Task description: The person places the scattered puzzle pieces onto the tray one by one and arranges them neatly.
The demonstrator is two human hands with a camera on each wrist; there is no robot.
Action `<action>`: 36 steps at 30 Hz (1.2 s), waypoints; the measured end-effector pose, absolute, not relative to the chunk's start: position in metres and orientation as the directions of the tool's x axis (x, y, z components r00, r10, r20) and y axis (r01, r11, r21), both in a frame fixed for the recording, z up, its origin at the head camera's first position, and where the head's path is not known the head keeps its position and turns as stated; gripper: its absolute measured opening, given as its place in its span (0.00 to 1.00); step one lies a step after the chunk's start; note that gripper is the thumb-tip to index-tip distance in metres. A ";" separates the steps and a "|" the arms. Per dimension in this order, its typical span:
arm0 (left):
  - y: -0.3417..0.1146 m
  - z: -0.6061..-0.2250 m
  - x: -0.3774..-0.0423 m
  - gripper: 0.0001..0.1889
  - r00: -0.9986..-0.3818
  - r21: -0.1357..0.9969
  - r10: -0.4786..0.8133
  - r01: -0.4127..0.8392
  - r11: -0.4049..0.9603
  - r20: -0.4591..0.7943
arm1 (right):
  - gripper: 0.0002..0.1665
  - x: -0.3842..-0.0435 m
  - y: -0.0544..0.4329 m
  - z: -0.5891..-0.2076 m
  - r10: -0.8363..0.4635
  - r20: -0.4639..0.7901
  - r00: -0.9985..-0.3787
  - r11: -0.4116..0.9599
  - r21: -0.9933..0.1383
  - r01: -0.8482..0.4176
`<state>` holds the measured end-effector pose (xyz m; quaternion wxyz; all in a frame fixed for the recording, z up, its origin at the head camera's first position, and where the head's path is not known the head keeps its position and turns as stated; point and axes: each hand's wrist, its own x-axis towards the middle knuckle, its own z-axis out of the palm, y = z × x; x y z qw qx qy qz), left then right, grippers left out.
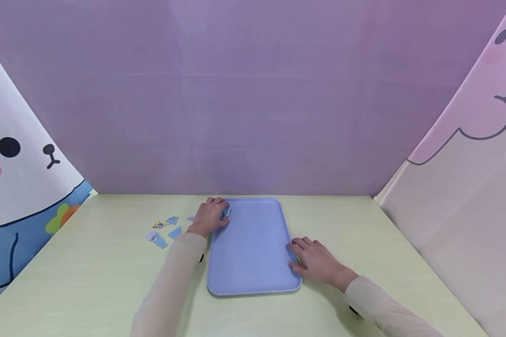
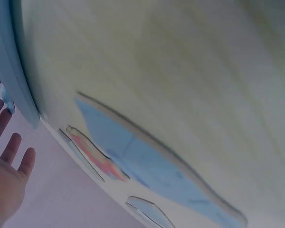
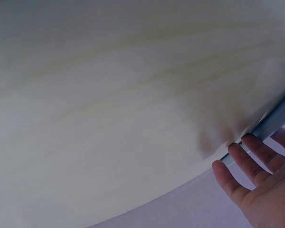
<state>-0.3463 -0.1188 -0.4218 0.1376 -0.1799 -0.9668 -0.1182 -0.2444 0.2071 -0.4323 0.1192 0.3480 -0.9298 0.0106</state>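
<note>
A shallow blue tray lies lengthwise on the table. At its far left corner my left hand pinches a small light-blue puzzle piece between thumb and fingers, over the tray's rim. Most of that piece is covered by the hand; in the left wrist view a bit of the piece shows by the fingertips. My right hand rests on the tray's right rim, thumb over the inside. In the right wrist view its fingers lie loosely extended along the outer edge.
Left of the tray, several flat printed pieces lie on the pale table: a long one, a plain blue one, a colourful one and others. A purple cloth hangs behind the table, with cartoon-printed cloths at both sides.
</note>
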 end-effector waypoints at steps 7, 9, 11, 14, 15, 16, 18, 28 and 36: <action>-0.115 -0.421 -0.348 0.21 -0.892 0.180 0.308 0.380 0.907 0.332 | 0.27 -0.244 0.206 -0.431 -0.645 0.231 -0.729 0.757 0.059 -0.651; -0.113 -0.421 -0.348 0.21 -0.893 0.183 0.306 0.378 0.907 0.330 | 0.27 -0.244 0.206 -0.431 -0.644 0.229 -0.729 0.757 0.061 -0.650; -0.112 -0.421 -0.348 0.21 -0.896 0.182 0.301 0.372 0.910 0.327 | 0.27 -0.244 0.206 -0.431 -0.644 0.226 -0.731 0.758 0.062 -0.649; -0.111 -0.421 -0.349 0.21 -0.904 0.183 0.288 0.356 0.917 0.317 | 0.28 -0.244 0.206 -0.431 -0.641 0.219 -0.736 0.762 0.062 -0.645; -0.110 -0.420 -0.349 0.21 -0.907 0.187 0.282 0.350 0.918 0.312 | 0.28 -0.244 0.206 -0.431 -0.640 0.217 -0.737 0.763 0.060 -0.644; -0.110 -0.420 -0.349 0.21 -0.910 0.189 0.278 0.344 0.920 0.308 | 0.28 -0.244 0.206 -0.431 -0.639 0.215 -0.739 0.764 0.059 -0.643; -0.109 -0.420 -0.349 0.22 -0.916 0.193 0.270 0.335 0.922 0.296 | 0.28 -0.245 0.206 -0.430 -0.638 0.214 -0.740 0.765 0.057 -0.642; -0.107 -0.419 -0.348 0.24 -0.932 0.213 0.259 0.315 0.925 0.253 | 0.28 -0.245 0.207 -0.431 -0.642 0.216 -0.736 0.760 0.052 -0.648; -0.108 -0.420 -0.347 0.23 -0.928 0.209 0.264 0.322 0.924 0.262 | 0.28 -0.245 0.207 -0.431 -0.642 0.214 -0.736 0.760 0.054 -0.648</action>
